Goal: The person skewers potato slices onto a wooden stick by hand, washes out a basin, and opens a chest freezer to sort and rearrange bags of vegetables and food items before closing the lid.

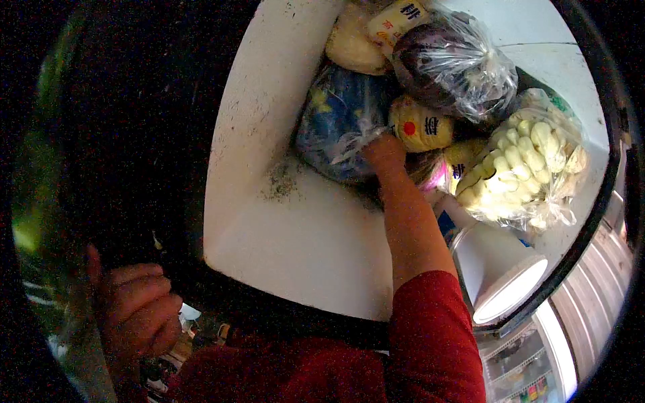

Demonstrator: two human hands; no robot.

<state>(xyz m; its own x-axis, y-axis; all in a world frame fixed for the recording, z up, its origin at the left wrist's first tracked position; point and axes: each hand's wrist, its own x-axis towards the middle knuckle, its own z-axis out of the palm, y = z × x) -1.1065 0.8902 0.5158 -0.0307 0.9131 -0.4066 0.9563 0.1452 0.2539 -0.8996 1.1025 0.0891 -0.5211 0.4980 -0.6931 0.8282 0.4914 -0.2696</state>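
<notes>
My right hand (385, 154), at the end of a red sleeve, reaches into a white-walled container (322, 242). Its fingers are closed at the gathered plastic of a clear bag with dark blue contents (342, 121). Just beyond it lies a yellowish package with a red dot (420, 126). A clear bag with dark purple contents (433, 64) sits higher up, and a bag of pale, plump pieces (517, 161) is at the right. Down at the lower left, in shadow, my left hand (138, 305) has curled fingers and a raised thumb; what it grips is too dark to tell.
A white round tub (497, 269) lies tilted in the container's lower right. Pale packages (359, 43) are at the top. The container's dark rim (302, 314) runs between my body and the inside. Ribbed pale panels (584, 295) show at the lower right.
</notes>
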